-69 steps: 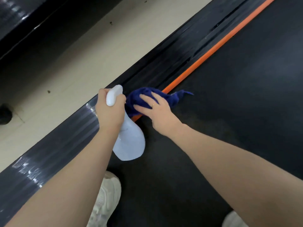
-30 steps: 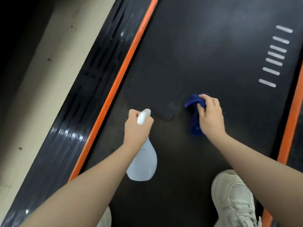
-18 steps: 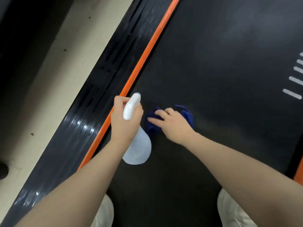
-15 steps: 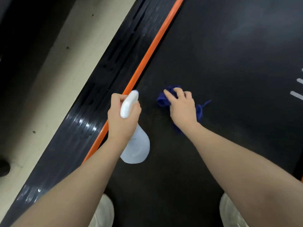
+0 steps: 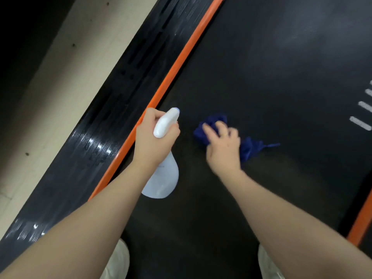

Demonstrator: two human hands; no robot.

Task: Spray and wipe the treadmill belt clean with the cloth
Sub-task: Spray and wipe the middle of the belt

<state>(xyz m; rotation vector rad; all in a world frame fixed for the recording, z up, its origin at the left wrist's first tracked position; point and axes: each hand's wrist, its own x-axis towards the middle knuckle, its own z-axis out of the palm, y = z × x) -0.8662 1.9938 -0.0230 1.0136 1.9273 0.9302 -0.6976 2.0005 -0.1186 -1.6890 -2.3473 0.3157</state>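
Note:
The black treadmill belt fills the right of the view. My left hand grips the neck of a white spray bottle, its nozzle pointing up and away over the belt's left part. My right hand, blurred by motion, presses a crumpled dark blue cloth flat onto the belt, fingers spread over it. Cloth shows at both sides of the hand. A dull damp patch lies on the belt right of the cloth.
An orange strip borders the belt on the left, beside a glossy black side rail and beige floor. A second orange strip runs at the lower right. White dashes mark the belt's right. My white shoes stand at the bottom.
My right hand slid the cloth back and forth across the belt, now a little to the right of half a second ago. The left hand kept the bottle nearly still.

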